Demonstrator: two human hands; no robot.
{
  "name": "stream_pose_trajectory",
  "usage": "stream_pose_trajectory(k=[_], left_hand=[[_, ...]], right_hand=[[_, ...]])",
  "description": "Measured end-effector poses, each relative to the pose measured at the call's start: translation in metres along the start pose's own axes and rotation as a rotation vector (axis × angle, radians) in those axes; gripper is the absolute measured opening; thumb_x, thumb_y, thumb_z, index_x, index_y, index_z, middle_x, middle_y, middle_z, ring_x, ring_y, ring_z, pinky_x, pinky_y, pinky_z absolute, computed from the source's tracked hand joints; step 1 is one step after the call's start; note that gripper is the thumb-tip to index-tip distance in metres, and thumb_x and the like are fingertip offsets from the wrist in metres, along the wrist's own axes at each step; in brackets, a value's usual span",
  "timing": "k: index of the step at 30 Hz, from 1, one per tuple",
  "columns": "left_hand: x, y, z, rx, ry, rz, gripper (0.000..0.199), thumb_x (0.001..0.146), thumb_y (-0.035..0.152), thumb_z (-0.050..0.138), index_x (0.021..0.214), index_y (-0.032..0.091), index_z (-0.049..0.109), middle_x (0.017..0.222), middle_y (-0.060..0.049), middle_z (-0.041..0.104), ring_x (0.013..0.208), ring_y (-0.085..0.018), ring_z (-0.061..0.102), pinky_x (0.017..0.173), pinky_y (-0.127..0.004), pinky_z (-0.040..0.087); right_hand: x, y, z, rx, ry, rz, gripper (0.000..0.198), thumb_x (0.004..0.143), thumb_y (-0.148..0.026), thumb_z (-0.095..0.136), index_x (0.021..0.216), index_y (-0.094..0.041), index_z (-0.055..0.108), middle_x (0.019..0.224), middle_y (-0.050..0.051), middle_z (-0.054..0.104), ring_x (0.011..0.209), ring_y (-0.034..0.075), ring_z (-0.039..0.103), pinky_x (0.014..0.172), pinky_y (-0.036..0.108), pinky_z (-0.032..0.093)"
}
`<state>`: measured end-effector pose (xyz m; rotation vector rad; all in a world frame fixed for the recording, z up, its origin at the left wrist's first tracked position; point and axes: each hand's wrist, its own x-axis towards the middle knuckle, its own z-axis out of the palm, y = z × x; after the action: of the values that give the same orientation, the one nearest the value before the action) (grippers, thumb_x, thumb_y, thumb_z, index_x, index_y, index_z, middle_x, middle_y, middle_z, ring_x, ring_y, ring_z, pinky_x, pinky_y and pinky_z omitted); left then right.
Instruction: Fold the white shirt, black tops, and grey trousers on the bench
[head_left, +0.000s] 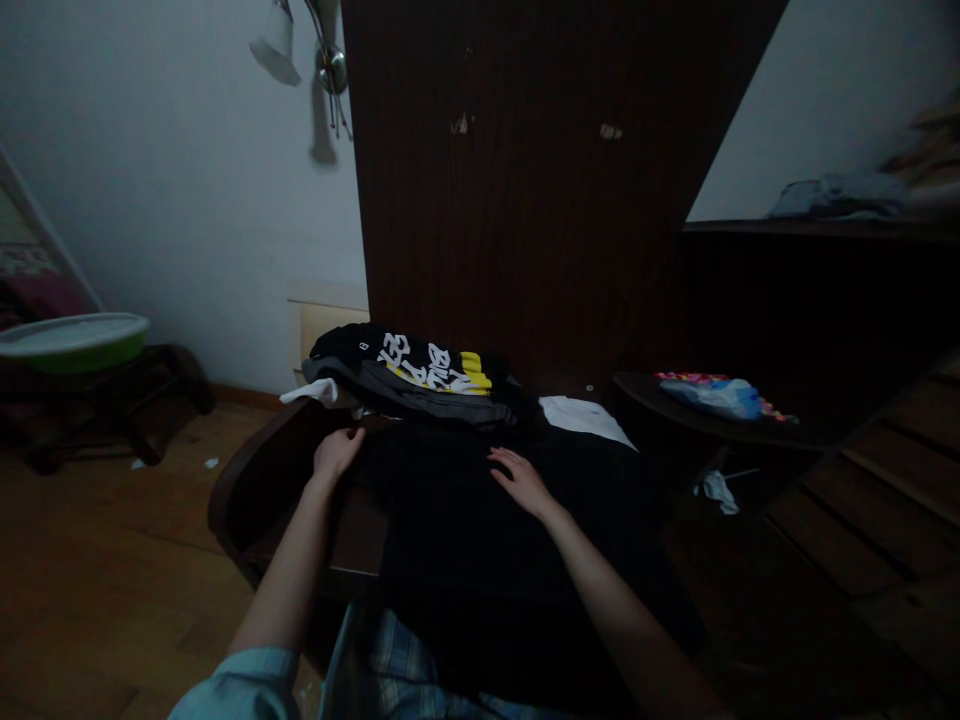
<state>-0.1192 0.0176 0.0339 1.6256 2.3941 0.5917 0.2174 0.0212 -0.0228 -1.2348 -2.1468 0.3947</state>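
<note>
A black T-shirt (pixel 465 530) lies spread over a dark wooden bench (pixel 352 535), its lower part hanging over the front edge. My left hand (pixel 337 455) is closed on the sleeve end at the shirt's left side, with the fingertips partly hidden. On the upper middle of the shirt, my right hand (pixel 521 483) rests flat with its fingers stretched out. Behind the shirt sits a folded pile of dark clothes (pixel 420 375) with white and yellow print on top. The shirt's outline on the right fades into shadow.
White cloth (pixel 585 418) shows at the back right, and another white piece (pixel 311 391) at the left. A corner shelf (pixel 637 392) holds a colourful plastic package (pixel 712 395). A tall dark panel (pixel 525 200) stands behind. To the left, a green basin (pixel 90 350) rests on a low stool (pixel 150 380).
</note>
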Motion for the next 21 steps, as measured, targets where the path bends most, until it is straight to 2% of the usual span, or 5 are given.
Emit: stream_pose_trajectory(k=[4,11,16,18,21], left_hand=[[0.003,-0.002,0.003,-0.14,-0.027,0.11,0.027,0.068,0.037,0.047,0.066,0.015,0.062,0.083,-0.012,0.066,0.083,-0.027,0.06,0.065,-0.028,0.043],[-0.008,0.006,-0.007,-0.979,-0.109,0.144,0.033,0.057,0.043,0.059,0.074,0.014,0.059,0.064,0.0,0.06,0.062,-0.015,0.056,0.056,-0.022,0.042],[-0.021,0.037,-0.026,-1.087,-0.253,0.179,0.033,0.058,0.042,0.063,0.075,0.014,0.059,0.073,-0.001,0.063,0.07,-0.015,0.057,0.062,-0.024,0.045],[-0.029,0.054,-0.03,-1.099,-0.349,0.256,0.033,0.062,0.043,0.06,0.078,0.013,0.06,0.08,-0.004,0.065,0.076,-0.017,0.058,0.067,-0.027,0.046],[-0.044,0.072,-0.031,-1.091,-0.688,0.442,0.04,0.072,0.046,0.051,0.095,0.015,0.06,0.092,-0.007,0.065,0.084,-0.02,0.06,0.076,-0.034,0.046]], right_hand=[[-0.007,0.012,-0.012,0.029,0.002,0.006,0.023,0.079,-0.023,0.049,0.098,-0.021,0.061,0.115,0.008,0.057,0.112,0.02,0.049,0.097,0.041,0.035],[-0.009,0.014,-0.015,0.028,0.042,0.003,0.021,0.077,-0.019,0.049,0.094,-0.02,0.062,0.109,0.008,0.06,0.106,0.019,0.053,0.095,0.041,0.037],[-0.009,0.009,-0.014,0.01,0.047,0.01,0.021,0.077,-0.019,0.049,0.093,-0.019,0.062,0.108,0.008,0.06,0.106,0.019,0.053,0.095,0.04,0.037],[-0.01,0.008,-0.015,0.004,0.048,0.014,0.021,0.077,-0.018,0.049,0.094,-0.019,0.062,0.108,0.008,0.06,0.106,0.019,0.052,0.095,0.04,0.037],[-0.01,0.008,-0.015,-0.011,0.049,0.022,0.021,0.077,-0.018,0.05,0.094,-0.02,0.062,0.109,0.008,0.06,0.106,0.019,0.052,0.095,0.04,0.037]])
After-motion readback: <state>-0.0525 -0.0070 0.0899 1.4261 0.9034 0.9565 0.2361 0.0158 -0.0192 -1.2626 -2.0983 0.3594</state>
